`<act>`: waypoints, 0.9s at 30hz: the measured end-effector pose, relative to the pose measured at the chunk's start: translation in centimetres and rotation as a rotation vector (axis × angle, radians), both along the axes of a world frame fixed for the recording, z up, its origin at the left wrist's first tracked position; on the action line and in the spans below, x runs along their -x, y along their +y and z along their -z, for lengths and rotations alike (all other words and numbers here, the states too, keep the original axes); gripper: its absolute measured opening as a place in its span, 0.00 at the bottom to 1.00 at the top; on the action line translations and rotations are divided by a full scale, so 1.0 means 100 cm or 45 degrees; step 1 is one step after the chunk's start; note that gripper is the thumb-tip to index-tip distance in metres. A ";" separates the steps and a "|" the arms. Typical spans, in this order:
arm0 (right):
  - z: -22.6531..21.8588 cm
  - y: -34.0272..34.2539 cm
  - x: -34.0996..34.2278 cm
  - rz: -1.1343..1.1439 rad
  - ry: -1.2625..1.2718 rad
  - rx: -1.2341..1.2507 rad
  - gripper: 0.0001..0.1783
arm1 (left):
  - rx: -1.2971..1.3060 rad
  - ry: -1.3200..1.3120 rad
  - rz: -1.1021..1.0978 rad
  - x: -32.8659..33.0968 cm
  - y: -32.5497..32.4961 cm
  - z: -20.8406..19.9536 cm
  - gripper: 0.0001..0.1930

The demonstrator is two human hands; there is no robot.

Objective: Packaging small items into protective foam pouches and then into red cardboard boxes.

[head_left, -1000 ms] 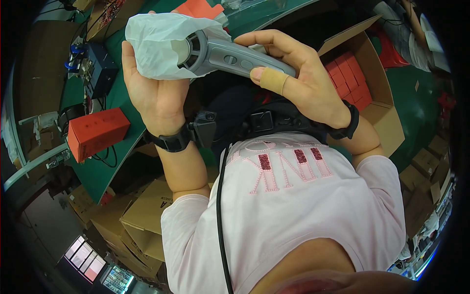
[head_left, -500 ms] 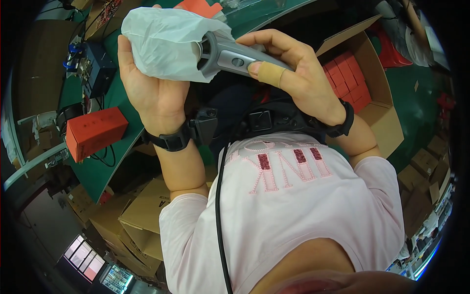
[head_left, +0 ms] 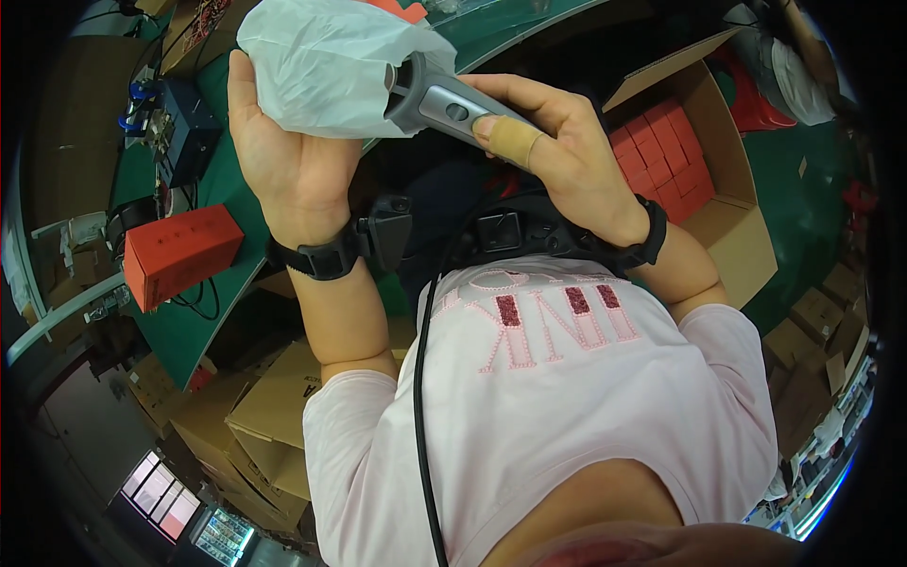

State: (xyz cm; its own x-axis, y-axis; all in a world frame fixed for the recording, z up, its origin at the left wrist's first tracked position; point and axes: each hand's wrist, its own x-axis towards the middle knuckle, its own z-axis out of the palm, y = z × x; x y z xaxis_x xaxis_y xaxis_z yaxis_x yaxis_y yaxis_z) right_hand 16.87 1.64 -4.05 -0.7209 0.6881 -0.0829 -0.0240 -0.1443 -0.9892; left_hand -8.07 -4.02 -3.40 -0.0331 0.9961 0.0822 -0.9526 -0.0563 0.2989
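Note:
Across my left hand [head_left: 293, 175], palm up, lies a thin white plastic bag [head_left: 326, 71]. Its fingers are mostly hidden behind the bag, with one digit showing along the bag's left side. A grey handheld appliance [head_left: 463, 111] has its wide head end inside the bag's mouth, and its handle sticks out to the right. My right hand [head_left: 557, 142] is wrapped round that handle. The thumb, with a tan plaster [head_left: 516, 142] on it, presses near the round switch. What the appliance's head looks like is covered by the bag.
An orange-red box [head_left: 184, 255] stands on the green table [head_left: 222, 180] at the left, beside a dark blue device [head_left: 194, 132]. To the right, an open carton [head_left: 742, 222] holds several orange-red boxes [head_left: 661, 156]. Brown cartons [head_left: 269, 406] sit below left. A black cable runs down my front.
Both hands have shifted slightly up and away from my body, carrying the bag and the appliance along. The grip on each looks the same.

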 end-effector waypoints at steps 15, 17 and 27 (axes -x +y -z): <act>-0.005 0.006 -0.003 0.216 0.233 0.131 0.22 | -0.038 -0.092 0.060 -0.013 0.041 -0.011 0.31; -0.014 0.014 -0.009 0.321 0.233 0.013 0.21 | 0.130 -0.044 -0.066 -0.034 0.057 -0.029 0.34; -0.004 0.045 -0.030 0.772 0.247 -0.082 0.19 | 0.138 0.678 0.021 -0.129 0.139 -0.031 0.25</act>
State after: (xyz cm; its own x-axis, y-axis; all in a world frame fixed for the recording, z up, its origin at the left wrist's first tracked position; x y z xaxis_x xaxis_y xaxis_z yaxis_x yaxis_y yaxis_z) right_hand 19.82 6.13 -3.69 -0.2000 0.9776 0.0650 -0.2624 0.0105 -0.9649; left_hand 4.86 9.89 -0.31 0.0009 0.9998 -0.0196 -0.6686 0.0152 0.7435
